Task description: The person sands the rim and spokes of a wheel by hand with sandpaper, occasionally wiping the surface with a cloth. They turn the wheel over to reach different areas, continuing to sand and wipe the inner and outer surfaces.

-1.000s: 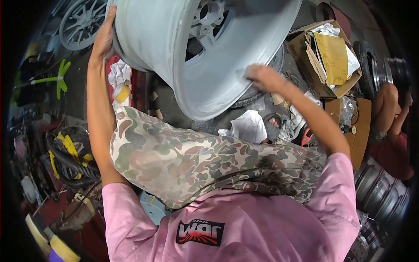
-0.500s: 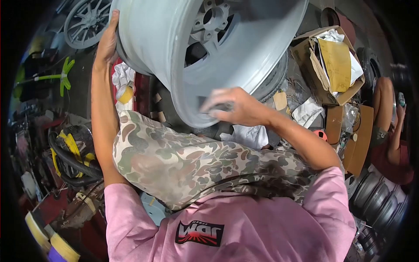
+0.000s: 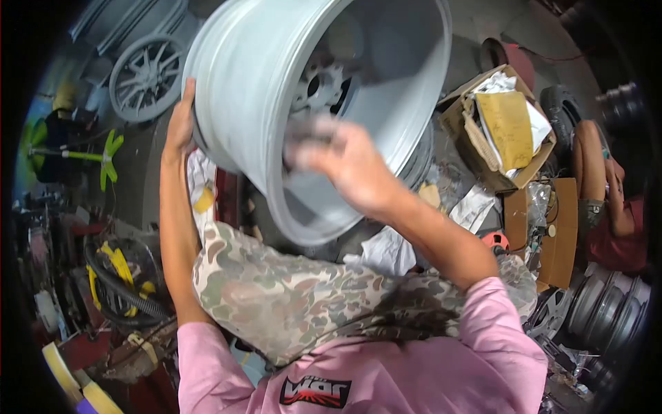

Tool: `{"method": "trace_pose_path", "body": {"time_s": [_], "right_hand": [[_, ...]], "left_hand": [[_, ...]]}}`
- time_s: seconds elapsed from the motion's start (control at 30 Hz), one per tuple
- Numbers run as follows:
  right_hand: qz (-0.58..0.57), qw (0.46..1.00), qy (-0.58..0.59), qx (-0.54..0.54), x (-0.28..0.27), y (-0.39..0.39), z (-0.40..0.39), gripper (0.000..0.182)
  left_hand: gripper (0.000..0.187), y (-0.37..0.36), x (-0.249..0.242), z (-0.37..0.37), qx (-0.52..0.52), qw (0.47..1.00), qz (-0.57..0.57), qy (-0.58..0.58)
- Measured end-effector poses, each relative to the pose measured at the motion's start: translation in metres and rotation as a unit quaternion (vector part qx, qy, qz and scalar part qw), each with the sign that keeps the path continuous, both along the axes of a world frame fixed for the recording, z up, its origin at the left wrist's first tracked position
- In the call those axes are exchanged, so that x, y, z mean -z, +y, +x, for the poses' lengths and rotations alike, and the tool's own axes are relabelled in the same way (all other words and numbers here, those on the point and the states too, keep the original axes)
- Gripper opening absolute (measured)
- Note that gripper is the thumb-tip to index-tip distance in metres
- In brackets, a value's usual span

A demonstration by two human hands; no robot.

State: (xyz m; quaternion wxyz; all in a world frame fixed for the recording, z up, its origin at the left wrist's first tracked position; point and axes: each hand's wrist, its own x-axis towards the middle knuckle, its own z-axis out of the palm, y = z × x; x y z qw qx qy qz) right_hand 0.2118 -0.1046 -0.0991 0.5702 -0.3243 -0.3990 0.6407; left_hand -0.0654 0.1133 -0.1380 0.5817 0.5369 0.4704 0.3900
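Note:
A large pale grey car wheel rim stands tilted in front of me, its open barrel facing right and the spoked centre showing inside. My left hand grips its left edge, with part of the fingers hidden behind the rim. My right hand, blurred by motion, is at the near lip of the barrel. Pinched in its fingers is a dark grey piece that looks like sandpaper, smeared in this view.
At right stands a cardboard box stuffed with paper, near stacked wheels and another person's bent leg. Another grey spoked wheel is at upper left. A black corrugated hose lies at left; crumpled white paper lies before my knees.
My right hand has moved up and left along the rim's lip with the sandpaper. The rim sits lower in view and looks turned a little; my left hand still holds its edge.

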Motion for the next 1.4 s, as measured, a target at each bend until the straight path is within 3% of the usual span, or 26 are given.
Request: {"method": "trace_pose_path", "body": {"time_s": [0.03,0.1,0.13,0.17,0.27,0.37,0.47,0.5,0.57,0.63,0.67,0.73,0.8,0.83,0.87,0.9,0.97,1.0,1.07,1.17,1.23,1.33,1.37,1.4], "right_hand": [[-0.007,0.987,0.149,0.066,-0.019,0.022,0.008,0.021],[0.071,0.942,0.301,0.130,-0.028,0.078,0.042,0.022],[0.049,0.925,0.337,0.171,-0.035,0.090,0.051,0.026],[0.055,0.925,0.335,0.170,-0.031,0.083,0.048,0.026],[-0.009,0.981,0.185,0.051,-0.031,0.027,0.018,0.032],[0.069,0.974,0.186,0.108,-0.028,0.050,0.033,0.033],[0.026,0.902,0.324,0.284,-0.010,0.142,0.110,0.023],[-0.022,0.852,0.400,0.337,-0.012,0.156,0.131,0.025],[-0.076,0.781,0.396,0.476,0.037,0.185,0.172,0.029],[-0.143,0.752,0.359,0.534,0.128,0.200,0.207,0.033],[-0.177,0.708,0.358,0.582,0.119,0.180,0.198,0.034],[-0.168,0.750,0.244,0.591,0.130,0.151,0.199,0.039],[-0.060,0.815,-0.018,0.576,0.117,0.120,0.199,0.032],[0.006,0.766,-0.300,0.569,0.095,0.103,0.198,0.023],[0.187,0.667,-0.450,0.564,0.089,0.104,0.208,0.021],[0.293,0.639,-0.529,0.475,0.069,0.101,0.210,0.023],[0.429,0.391,-0.757,0.300,0.053,0.114,0.240,0.023],[0.427,0.397,-0.758,0.293,0.049,0.114,0.246,0.023],[0.342,0.223,-0.911,0.066,0.049,0.115,0.253,0.029],[0.304,0.195,-0.932,-0.025,0.085,0.101,0.273,0.028],[0.372,0.298,-0.879,0.033,0.153,0.072,0.287,0.024],[0.211,0.545,-0.811,0.035,0.197,-0.009,0.197,0.023],[0.184,0.636,-0.747,0.058,0.228,-0.025,0.168,0.026],[0.114,0.714,-0.690,0.036,0.220,-0.050,0.130,0.023]], "left_hand": [[0.083,-0.004,-0.002,0.003,0.006,1.000,-0.001,-0.007],[0.083,-0.009,-0.007,0.009,0.012,1.000,0.009,-0.021],[0.082,-0.010,-0.009,0.008,0.014,1.000,-0.007,-0.007],[0.082,-0.011,-0.010,0.005,0.013,1.000,-0.023,0.009],[0.082,-0.017,-0.013,0.009,-0.004,1.000,-0.004,-0.004],[0.083,-0.010,-0.006,0.002,-0.002,1.000,-0.020,-0.008],[0.083,-0.015,-0.011,0.005,-0.002,1.000,-0.013,0.002],[0.083,-0.017,-0.014,0.008,-0.010,1.000,0.009,0.009],[0.084,-0.014,-0.014,0.007,-0.010,1.000,0.007,0.015],[0.084,-0.014,-0.011,0.005,-0.009,1.000,0.002,0.022],[0.085,-0.013,-0.010,0.004,-0.010,1.000,0.005,0.021],[0.086,-0.011,-0.003,0.002,-0.019,1.000,0.004,0.015],[0.087,-0.004,0.004,-0.003,-0.010,1.000,-0.007,0.005],[0.087,-0.007,0.002,-0.003,-0.016,1.000,-0.015,0.008],[0.087,-0.010,-0.003,0.001,-0.020,1.000,-0.009,0.021],[0.088,-0.010,-0.005,0.004,-0.025,0.999,-0.001,0.033],[0.090,-0.006,0.002,-0.002,-0.028,0.999,-0.014,0.042],[0.090,-0.007,-0.001,0.000,-0.027,0.999,-0.012,0.032],[0.092,-0.011,-0.006,0.003,-0.024,0.999,0.005,0.031],[0.090,-0.008,-0.004,0.002,-0.027,0.999,0.007,0.026],[0.088,-0.008,-0.004,0.004,-0.028,0.999,0.018,0.021],[0.086,-0.010,-0.003,0.005,-0.016,1.000,0.020,0.015],[0.085,-0.013,-0.004,0.007,-0.011,1.000,0.007,0.006],[0.085,-0.014,-0.006,0.008,-0.005,1.000,-0.003,-0.002]]}}
